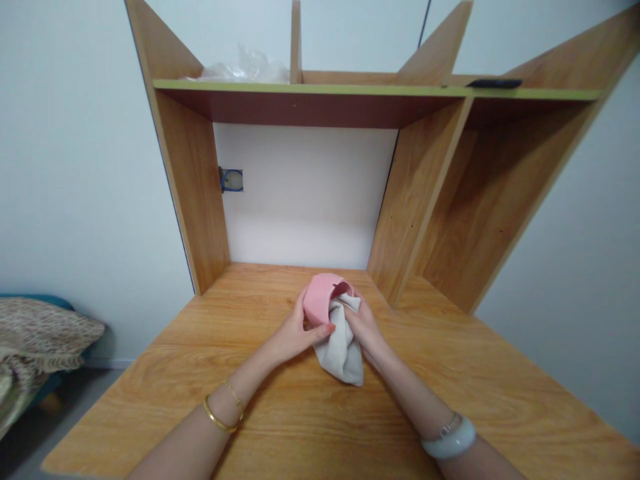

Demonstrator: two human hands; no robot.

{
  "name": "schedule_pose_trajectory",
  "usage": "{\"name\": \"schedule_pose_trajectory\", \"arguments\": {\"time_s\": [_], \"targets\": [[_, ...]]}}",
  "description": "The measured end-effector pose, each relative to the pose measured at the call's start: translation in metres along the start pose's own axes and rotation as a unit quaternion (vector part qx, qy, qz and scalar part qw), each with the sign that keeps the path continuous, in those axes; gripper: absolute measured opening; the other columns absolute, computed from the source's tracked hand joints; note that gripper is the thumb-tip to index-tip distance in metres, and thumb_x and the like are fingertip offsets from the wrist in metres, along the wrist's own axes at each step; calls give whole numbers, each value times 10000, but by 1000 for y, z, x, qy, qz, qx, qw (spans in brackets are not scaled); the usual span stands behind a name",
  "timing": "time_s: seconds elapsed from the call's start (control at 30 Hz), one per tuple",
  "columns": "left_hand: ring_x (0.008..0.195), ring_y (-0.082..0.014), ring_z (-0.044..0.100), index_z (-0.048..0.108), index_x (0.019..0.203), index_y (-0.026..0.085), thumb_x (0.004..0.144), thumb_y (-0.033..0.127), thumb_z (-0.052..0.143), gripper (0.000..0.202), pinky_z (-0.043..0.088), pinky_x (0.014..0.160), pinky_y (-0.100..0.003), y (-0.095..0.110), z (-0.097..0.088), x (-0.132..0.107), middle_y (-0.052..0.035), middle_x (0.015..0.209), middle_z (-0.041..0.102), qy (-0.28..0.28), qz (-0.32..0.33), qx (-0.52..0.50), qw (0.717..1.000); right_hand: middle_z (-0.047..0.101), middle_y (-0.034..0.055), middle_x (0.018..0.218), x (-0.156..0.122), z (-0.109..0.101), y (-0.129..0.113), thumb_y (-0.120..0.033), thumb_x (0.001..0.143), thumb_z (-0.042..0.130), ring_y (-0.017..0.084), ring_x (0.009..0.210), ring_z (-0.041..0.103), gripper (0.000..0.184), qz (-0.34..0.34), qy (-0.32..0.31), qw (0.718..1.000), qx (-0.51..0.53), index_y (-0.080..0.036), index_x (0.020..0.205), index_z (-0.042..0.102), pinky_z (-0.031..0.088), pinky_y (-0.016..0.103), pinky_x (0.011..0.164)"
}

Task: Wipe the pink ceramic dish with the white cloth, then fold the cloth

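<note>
Item 1: pink container (317,300), tipped on its side, mouth toward 4 o'clock; held at the desk's (310,427) middle, 6 o'clock from the picture's centre.
Item 2: pale grey cloth (343,353), one end tucked into the mouth, remainder hanging toward 5 o'clock.
Item 3: left hand (294,335), at the container's 8 o'clock; fingers curved round its wall, thumb below the rim, grip firm.
Item 4: right hand (364,325), at 4 o'clock; fingers closed in on the cloth at the opening, tips hidden.
Condition of work: seemingly mid-way. Done: cloth inside the mouth. Outstanding: cloth not withdrawn, container not released. Interior too shadowed to judge.
</note>
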State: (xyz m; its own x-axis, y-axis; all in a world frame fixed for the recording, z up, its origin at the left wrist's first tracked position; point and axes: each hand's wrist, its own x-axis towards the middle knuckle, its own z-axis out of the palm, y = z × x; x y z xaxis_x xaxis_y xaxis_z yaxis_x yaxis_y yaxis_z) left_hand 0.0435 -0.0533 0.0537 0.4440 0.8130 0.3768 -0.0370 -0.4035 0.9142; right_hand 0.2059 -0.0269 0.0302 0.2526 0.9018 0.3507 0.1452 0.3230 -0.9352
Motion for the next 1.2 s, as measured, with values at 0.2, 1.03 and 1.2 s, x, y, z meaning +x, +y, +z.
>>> {"name": "schedule_pose_trajectory", "arguments": {"time_s": [0.2,1.03,1.2], "targets": [[1243,-248,342,1,1385,170,625,465,696,1072,264,1039,-372,-3,-1,0,-165,1370,315,40,20,39,998,643,62,878,-10,6,-5,-296,579,599,205,784,598,433,71,-7,996,55,-148,979,524,472,288,639],[903,-208,571,289,1322,178,590,257,668,829,458,809,-315,16,-5,-6,-74,1050,599,20,-55,240,969,619,16,663,-7,-16,-23,-273,638,607,175,618,580,720,-47,-43,947,-314,-156,1294,333,374,231,540],[900,-245,578,316,1318,201,576,292,671,828,452,795,-343,22,-7,-7,-86,1043,610,29,-54,310,949,592,-9,608,-12,-13,-25,-238,653,564,159,559,548,689,-58,-47,944,-320,-161,1297,332,345,215,507]]}}
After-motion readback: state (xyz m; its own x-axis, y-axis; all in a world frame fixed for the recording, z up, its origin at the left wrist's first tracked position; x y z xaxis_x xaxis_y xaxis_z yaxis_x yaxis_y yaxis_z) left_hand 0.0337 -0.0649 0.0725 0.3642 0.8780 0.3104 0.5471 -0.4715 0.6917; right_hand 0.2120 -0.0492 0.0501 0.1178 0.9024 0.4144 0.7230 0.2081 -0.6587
